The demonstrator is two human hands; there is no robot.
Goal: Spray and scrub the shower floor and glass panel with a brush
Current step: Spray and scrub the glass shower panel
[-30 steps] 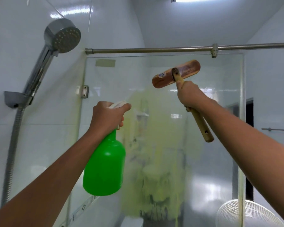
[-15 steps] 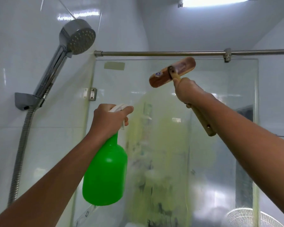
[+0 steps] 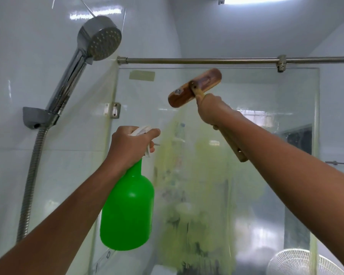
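- The left hand [image 3: 130,144] holds a green spray bottle [image 3: 127,211] up in the air. Its fingers curl tight round the white top of the bottle, and one finger sits on the trigger.
- The fat green part of the bottle hangs down below the left hand, in front of the left arm.
- The right hand [image 3: 212,110] is higher up than the left hand. It grips the wooden handle of a brush [image 3: 195,87], with all its fingers wrapped round it.
- The brown head of the brush sits just above the right hand and tilts, with its right end higher. The end of the handle sticks out below the right hand, under the wrist.
- The brush head is up against the glass panel [image 3: 256,175], near the top edge. It is hard to tell if it really touches the glass.
- The glass panel stands in front of both hands. A big yellow-green foamy patch [image 3: 197,195] covers the glass between the two hands and runs down below them.
- A metal rod [image 3: 207,60] goes across the top of the glass, above the right hand.
- A shiny shower head [image 3: 99,37] sits in its holder on the wall, up and to the left of the left hand. Its hose [image 3: 31,175] hangs down beside the left arm.
- A white fan [image 3: 298,262] shows through the glass, low down under the right arm.
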